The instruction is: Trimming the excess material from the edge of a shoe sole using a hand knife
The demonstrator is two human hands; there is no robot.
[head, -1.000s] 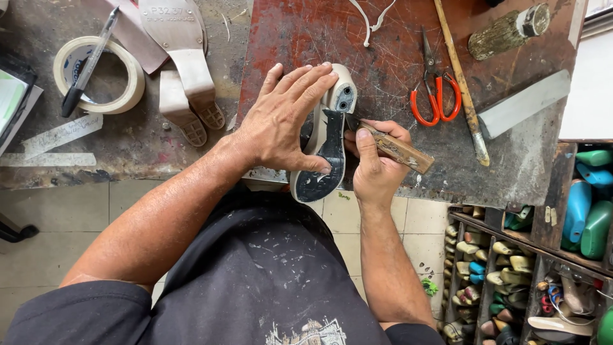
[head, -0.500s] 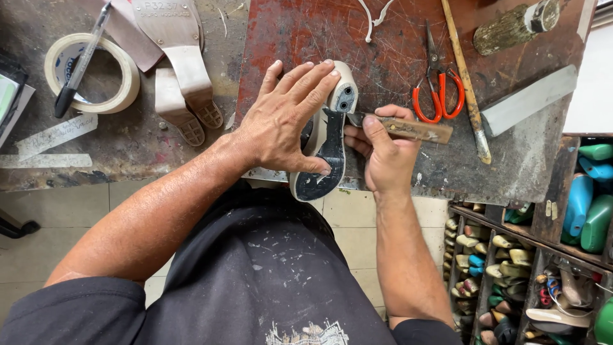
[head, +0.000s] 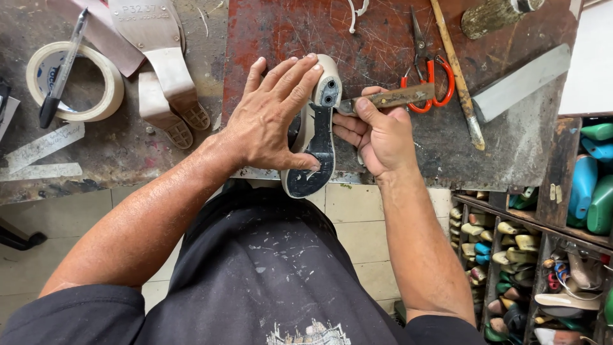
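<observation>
A cream shoe last with a black insole (head: 317, 144) on its underside lies upside down at the front edge of a rust-red work board (head: 383, 38). My left hand (head: 268, 118) presses flat on the last, fingers spread over its left side and heel. My right hand (head: 377, 131) grips a knife with a worn wooden handle (head: 399, 97), thumb on top. The blade end meets the insole's right edge near the heel.
Red-handled scissors (head: 424, 67), a long stick (head: 456, 70) and a grey bar (head: 520, 83) lie right of the knife. A tape roll (head: 76, 80) with a pen (head: 60, 70) across it and two more beige lasts (head: 166, 96) sit left. Shelves of coloured lasts (head: 543, 255) stand lower right.
My right hand and the knife have moved up along the insole's right edge toward the heel. The knife handle now lies flatter. My left hand stays pressed on the last.
</observation>
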